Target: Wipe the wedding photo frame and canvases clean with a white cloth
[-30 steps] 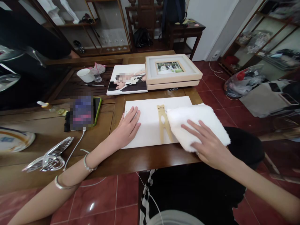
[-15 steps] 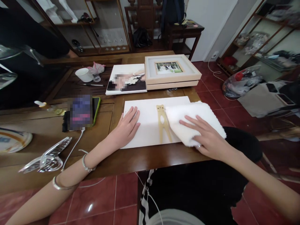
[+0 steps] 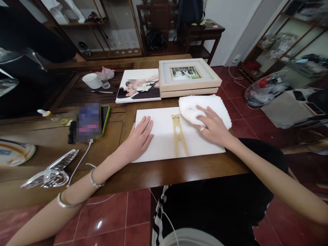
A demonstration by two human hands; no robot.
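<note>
A white board (image 3: 161, 136) lies flat on the wooden table in front of me. My left hand (image 3: 140, 138) rests palm down on the board's left end, fingers stretched out. A cream-coloured flat piece (image 3: 177, 121) with two long legs, like a small easel stand, lies along the middle of the board. My right hand (image 3: 214, 128), with a ring on one finger, presses on a fluffy white cloth (image 3: 217, 106) and grips part of it. The cloth covers the board's far right corner. The thumb is hidden.
Beyond the board are a photo panel (image 3: 143, 89) and stacked wooden frames (image 3: 189, 90). To the left stand a phone (image 3: 105, 119), a dropper bottle (image 3: 56, 118), a white cup (image 3: 92, 81) and a silver bird-shaped ornament (image 3: 53, 174). A white cable (image 3: 79, 164) runs off the near edge.
My right hand has slid the cloth away from me and slightly left, uncovering the board's near right corner. The left hand and the cream-coloured piece stay in place.
</note>
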